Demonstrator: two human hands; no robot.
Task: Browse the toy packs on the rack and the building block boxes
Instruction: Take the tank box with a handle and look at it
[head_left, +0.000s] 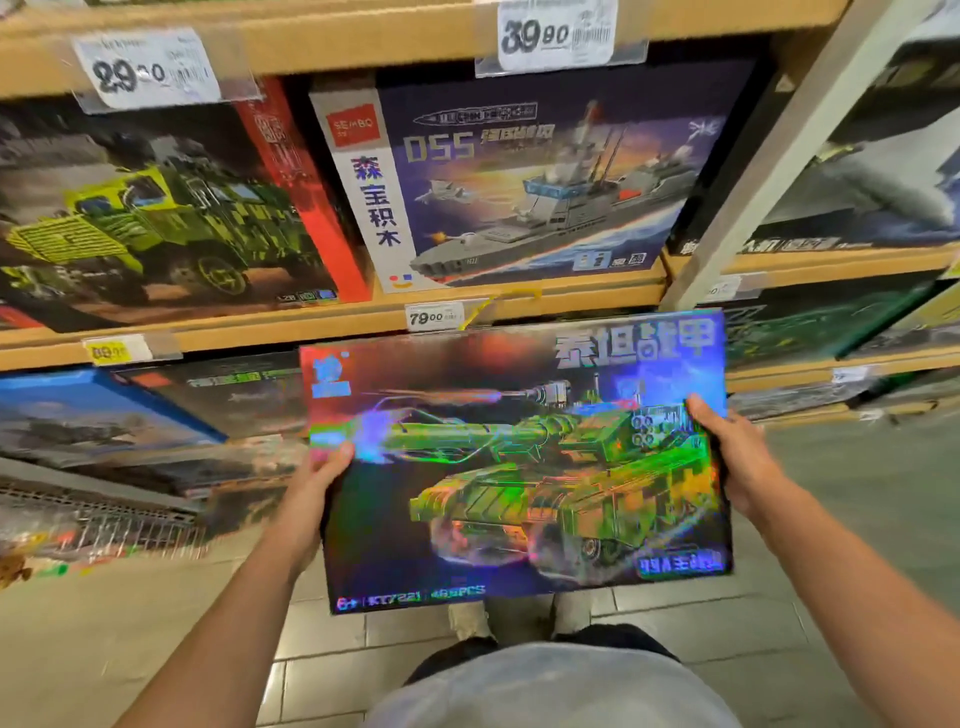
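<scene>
I hold a shiny holographic building block box (519, 467) with a green tank printed on it, face up in front of the shelves. My left hand (317, 478) grips its left edge, thumb on the front. Gripping the right edge is my right hand (727, 457), thumb also on top. On the shelf above stand a warship box (519, 182) marked 055 and a green military truck box (156, 218).
Wooden shelves (332, 322) carry price tags 29.90, 39.90 and 79.00. More boxes lie on the lower left shelf (130, 415) and on the right-hand rack (857, 208). A grey upright post (769, 166) divides the racks. Tiled floor lies below.
</scene>
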